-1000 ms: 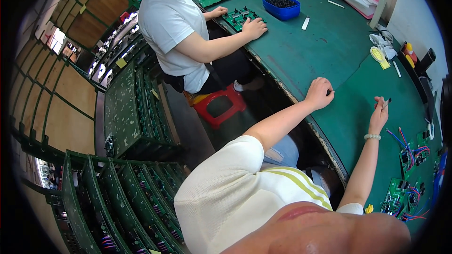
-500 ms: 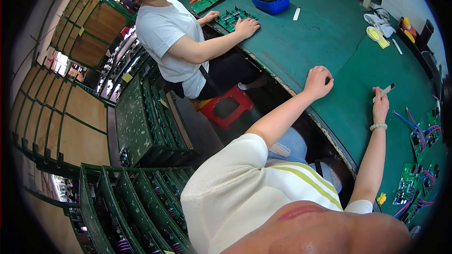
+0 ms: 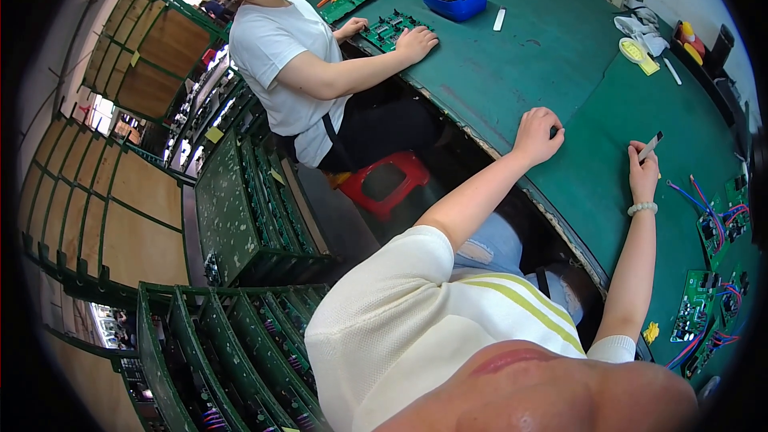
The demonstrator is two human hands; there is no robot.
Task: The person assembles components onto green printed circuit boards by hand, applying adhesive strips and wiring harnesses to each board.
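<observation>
My left hand (image 3: 536, 138) is closed over the green mat, fingers curled. A small black piece (image 3: 554, 132) shows between its thumb and fingertips, too small to name. Farther right, my right hand (image 3: 642, 173) grips a flat, light grey strip-shaped tool (image 3: 652, 147) with a dark end. That tool slants up and away to the right, its lower part hidden in the fingers. To the right of this hand lie green circuit boards (image 3: 694, 304) with red and blue wires.
At the far left of the bench a seated co-worker (image 3: 292, 64) touches a circuit board (image 3: 392, 30). Behind it stands a blue tub (image 3: 454, 0) of small black parts. A yellow round-headed item (image 3: 638, 56) lies near the wall. Racks of boards (image 3: 232, 352) stand at my left.
My right hand has shifted slightly left, and the strip-shaped tool in it is tilted more steeply. My left hand keeps its curled hold, nearly in place.
</observation>
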